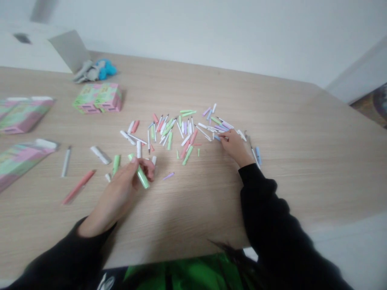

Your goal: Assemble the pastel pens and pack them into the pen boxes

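Note:
My left hand [128,177] is closed around a light green pen barrel [142,178], held at a slant just above the table's near left part. Close to those fingers are a white pen part [139,149] and a green pen part [116,164]. My right hand [234,146] reaches into the right end of a spread of pen parts, its fingertips pinched low over the pieces. What they grip, if anything, is hidden; a small blue piece [217,137] shows at the fingertips. Thin white refills with dark tips [148,141] lie among green, red, white and purple parts in the middle.
Pink and green boxes [98,98] stand at the back left, with more cartons [26,161] along the left edge. A grey and blue bundle [99,70] lies by a white box [36,48]. A red pen [78,187] lies at the near left.

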Available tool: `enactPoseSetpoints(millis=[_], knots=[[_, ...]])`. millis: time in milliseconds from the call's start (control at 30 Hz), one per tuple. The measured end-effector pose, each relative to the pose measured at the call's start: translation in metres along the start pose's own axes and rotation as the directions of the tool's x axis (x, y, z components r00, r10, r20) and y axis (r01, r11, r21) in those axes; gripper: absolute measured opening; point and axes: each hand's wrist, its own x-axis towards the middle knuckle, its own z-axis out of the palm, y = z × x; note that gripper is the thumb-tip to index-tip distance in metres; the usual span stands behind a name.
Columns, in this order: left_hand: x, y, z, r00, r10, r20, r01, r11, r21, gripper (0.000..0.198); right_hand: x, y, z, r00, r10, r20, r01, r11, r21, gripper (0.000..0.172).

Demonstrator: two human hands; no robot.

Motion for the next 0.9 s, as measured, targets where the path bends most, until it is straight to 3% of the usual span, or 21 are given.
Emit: enactPoseSetpoints(millis=[267,600,900], knots=[[0.000,-0.001,-0.002,1.000,-0.014,-0.005,0.014,0.999,0.050,0.045,0.019,-0.018,0.013,1.000,0.004,0.012,-0.004,0.999,-0.045,0.021],[-0.001,0.000,-0.003,1.000,0.009,0.024,-0.010,0.999,0.041,0.043,0.009,-0.027,0.006,0.988,-0.024,0.156,0.035,0.997,-0.066,0.021],[0.000,0.009,-0.001,1.000,-0.009,-0.018,0.010,0.995,0.098,0.044,-0.002,-0.029,-0.007,0.990,0.021,0.140,-0.004,0.993,-0.119,0.030]])
